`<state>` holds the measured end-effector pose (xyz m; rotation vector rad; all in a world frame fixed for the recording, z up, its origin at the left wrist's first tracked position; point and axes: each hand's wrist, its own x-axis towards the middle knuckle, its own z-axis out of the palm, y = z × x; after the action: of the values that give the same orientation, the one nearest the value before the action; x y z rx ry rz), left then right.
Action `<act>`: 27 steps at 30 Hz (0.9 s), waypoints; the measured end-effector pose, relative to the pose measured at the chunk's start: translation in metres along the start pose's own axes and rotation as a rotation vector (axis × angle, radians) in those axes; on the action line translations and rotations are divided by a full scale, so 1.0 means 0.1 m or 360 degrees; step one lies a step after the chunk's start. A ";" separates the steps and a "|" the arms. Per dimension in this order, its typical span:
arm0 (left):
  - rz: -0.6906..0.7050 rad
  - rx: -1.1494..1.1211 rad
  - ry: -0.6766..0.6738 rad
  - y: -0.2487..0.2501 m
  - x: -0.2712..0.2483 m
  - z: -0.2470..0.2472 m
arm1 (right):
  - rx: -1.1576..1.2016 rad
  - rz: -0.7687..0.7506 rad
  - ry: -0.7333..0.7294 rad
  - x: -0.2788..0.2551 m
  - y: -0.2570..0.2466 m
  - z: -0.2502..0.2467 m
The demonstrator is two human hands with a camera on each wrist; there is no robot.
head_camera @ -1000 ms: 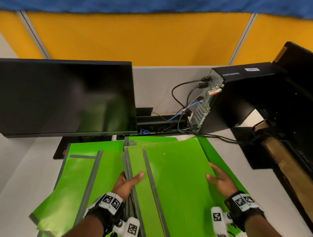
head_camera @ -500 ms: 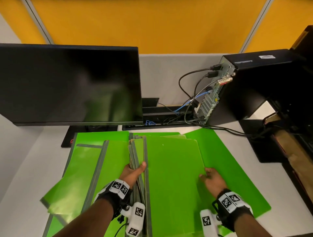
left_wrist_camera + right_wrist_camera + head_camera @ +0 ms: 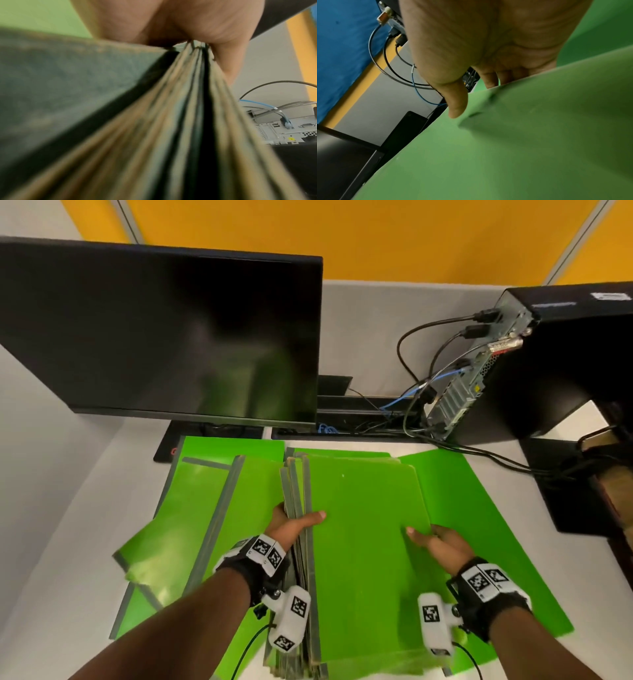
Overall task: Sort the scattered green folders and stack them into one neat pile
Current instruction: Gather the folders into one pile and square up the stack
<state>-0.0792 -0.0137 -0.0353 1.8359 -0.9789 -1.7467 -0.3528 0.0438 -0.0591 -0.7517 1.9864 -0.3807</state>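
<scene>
A stack of green folders with grey spines sits between my hands at the middle of the desk. My left hand grips the bunched spines, thumb on top and fingers underneath. At the stack's right edge my right hand holds the top folder, thumb pressed on its cover and fingers tucked under the edge. More green folders lie fanned out to the left. One opened folder lies flat under the stack on the right.
A black monitor stands behind the folders. A computer tower with trailing cables is at the back right, and a black mat lies beside it. Bare white desk shows at the left.
The fanned folders in the stack have been drawn together, so their spines now sit bunched and straight. Both hands kept their hold at the stack's two sides.
</scene>
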 end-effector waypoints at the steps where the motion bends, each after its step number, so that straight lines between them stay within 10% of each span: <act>1: 0.0001 -0.0016 0.0006 0.00 -0.01 0.00 | -0.0025 -0.0022 0.0009 -0.02 -0.03 0.00; 18: 0.0154 -0.0021 -0.0068 -0.33 0.03 -0.20 | 0.0138 0.0082 -0.0434 -0.15 -0.18 -0.05; 27: -0.0021 0.0147 -0.0164 -0.04 0.00 -0.14 | 0.0512 0.0081 -0.0198 -0.22 0.00 0.03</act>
<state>-0.0651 -0.0130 -0.0362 1.8276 -1.1070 -1.8482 -0.3425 0.0582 -0.0455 -0.5071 1.7681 -0.5921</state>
